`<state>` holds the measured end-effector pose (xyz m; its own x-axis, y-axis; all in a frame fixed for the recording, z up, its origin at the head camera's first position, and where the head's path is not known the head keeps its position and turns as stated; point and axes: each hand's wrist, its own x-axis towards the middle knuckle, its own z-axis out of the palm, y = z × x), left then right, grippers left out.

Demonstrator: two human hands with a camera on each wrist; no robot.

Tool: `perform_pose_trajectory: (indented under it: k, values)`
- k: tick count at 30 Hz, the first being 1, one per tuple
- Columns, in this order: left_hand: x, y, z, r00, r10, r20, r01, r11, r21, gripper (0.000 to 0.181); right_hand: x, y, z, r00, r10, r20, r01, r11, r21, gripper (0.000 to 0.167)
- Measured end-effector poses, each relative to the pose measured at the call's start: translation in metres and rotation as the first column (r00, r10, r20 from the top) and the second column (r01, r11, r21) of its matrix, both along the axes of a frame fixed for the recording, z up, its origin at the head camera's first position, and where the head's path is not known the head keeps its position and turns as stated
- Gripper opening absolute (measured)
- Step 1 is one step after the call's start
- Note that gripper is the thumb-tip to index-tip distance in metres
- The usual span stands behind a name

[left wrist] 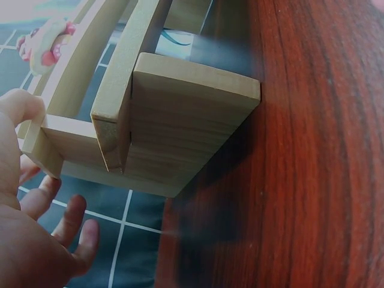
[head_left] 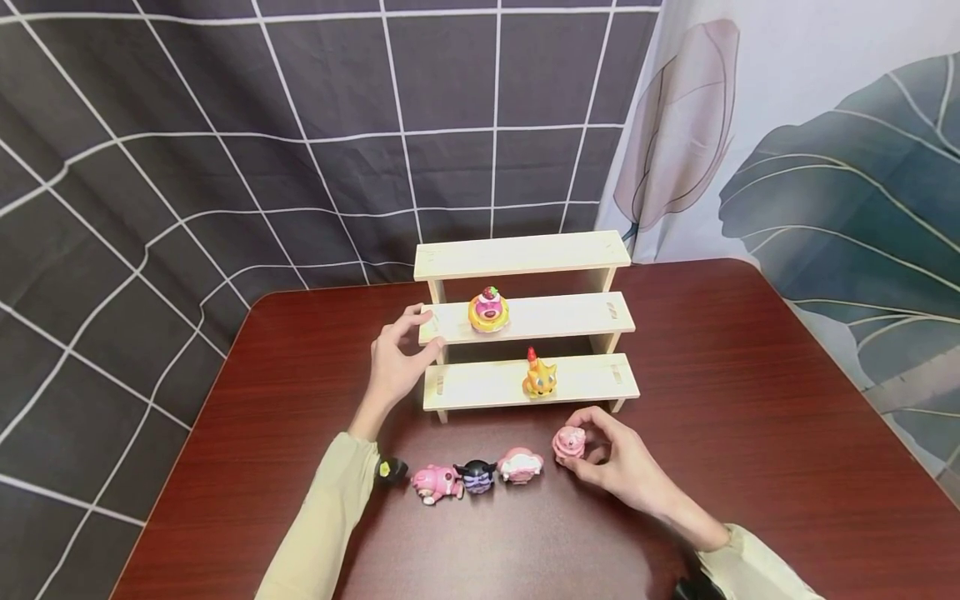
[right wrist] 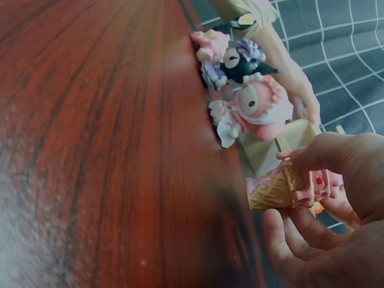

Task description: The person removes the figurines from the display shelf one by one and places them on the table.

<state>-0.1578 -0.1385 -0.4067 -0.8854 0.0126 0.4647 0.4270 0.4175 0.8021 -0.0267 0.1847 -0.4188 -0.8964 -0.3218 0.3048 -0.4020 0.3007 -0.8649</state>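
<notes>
My left hand (head_left: 395, 360) holds the left end of the middle board of a three-step wooden display shelf (head_left: 525, 255), thumb at the front edge. In the left wrist view, its other fingers (left wrist: 72, 222) hang loosely beside the shelf's side. My right hand (head_left: 626, 462) pinches a pink figurine (head_left: 570, 442) in front of the shelf's right end. The right wrist view shows the figurine's waffle-cone base (right wrist: 273, 191) between thumb and fingers, close to the tabletop; whether it touches is unclear.
A pink-and-yellow figurine (head_left: 489, 311) stands on the middle step, an orange one (head_left: 541, 377) on the lowest. In front lie a pink bear-like figure (head_left: 437, 482), a black-and-purple one (head_left: 477, 476), a pink-and-white one (head_left: 520, 466) and a dark one (head_left: 392, 471). Curtains hang behind the table (head_left: 247, 433).
</notes>
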Motion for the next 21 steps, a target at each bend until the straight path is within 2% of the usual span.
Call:
perform_pose_trajectory:
  k: [21]
  values:
    - [0.0003, 0.0004, -0.0003, 1.000, -0.001, -0.015, 0.001, 1.000, -0.004, 0.041, 0.0043, -0.0014, -0.0081, 0.999, 0.030, -0.028, -0.029, 0.999, 0.019, 0.047]
